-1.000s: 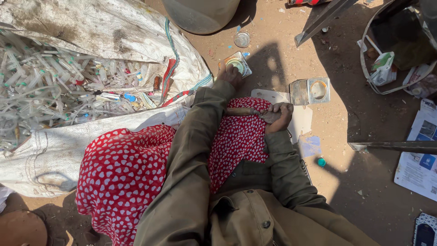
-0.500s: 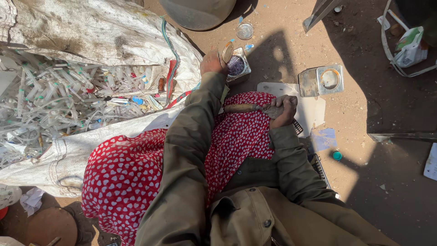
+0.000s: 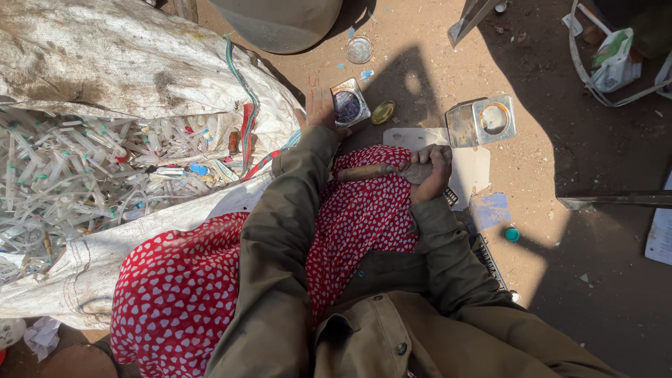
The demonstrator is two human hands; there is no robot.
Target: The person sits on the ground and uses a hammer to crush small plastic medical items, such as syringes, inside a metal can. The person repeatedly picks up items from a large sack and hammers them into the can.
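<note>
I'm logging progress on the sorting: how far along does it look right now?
Done: one flattened metal can and a round lid lie on the ground. In hand: the left hand holds a small square can, and the right hand grips a wooden-handled tool. Left: the big sack still spills a heap of clear plastic pieces.

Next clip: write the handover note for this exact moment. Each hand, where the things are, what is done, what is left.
Left hand: stretched out to the ground, grip on a small square tin with dark contents.
Right hand: closed around a wooden-handled tool, resting on the red heart-print cloth over the lap.
Nearby: gold lid beside the tin, an opened metal container on the dirt, a sack of plastic syringes to the left.
Done: tin in hand. Left: the tool has not touched it.
</note>
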